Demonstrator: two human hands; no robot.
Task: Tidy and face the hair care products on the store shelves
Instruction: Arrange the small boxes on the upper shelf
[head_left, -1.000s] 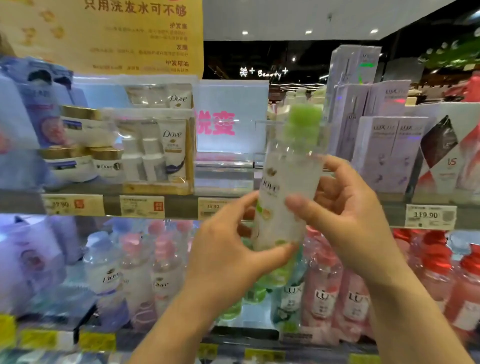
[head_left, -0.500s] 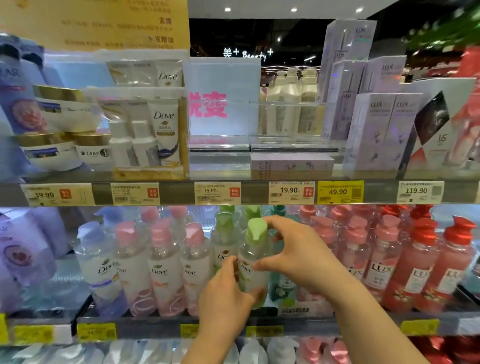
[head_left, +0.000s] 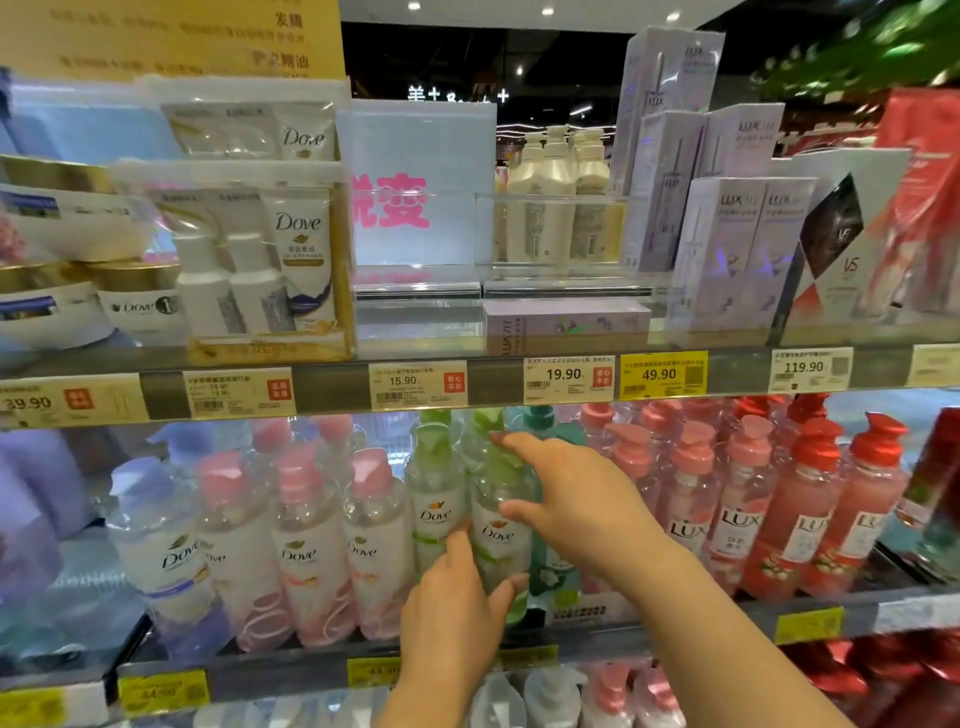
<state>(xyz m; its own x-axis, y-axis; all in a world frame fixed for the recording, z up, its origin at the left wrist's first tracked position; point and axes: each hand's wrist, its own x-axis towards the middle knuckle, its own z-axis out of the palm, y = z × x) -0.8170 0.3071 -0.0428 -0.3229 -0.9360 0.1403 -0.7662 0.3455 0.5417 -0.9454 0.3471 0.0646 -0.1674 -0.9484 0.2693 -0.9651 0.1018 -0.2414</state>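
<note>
On the shelf (head_left: 810, 597), both hands, left hand (head_left: 457, 618) and right hand (head_left: 576, 499), grip a clear green-capped Dove bottle (head_left: 501, 525).

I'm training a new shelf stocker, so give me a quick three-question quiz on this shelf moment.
1. True or false: the green-capped Dove bottle stands on the shelf among the other bottles.
2. Which price tag hangs right of the 19.90 tag? A 49.90 B 15.90 C 119.90
3. Fill in: the red-capped bottles carry the brand ____.

Key: 1 true. 2 A, the yellow 49.90 tag. 3 LUX. The left hand and right hand hold the Dove bottle.
</note>
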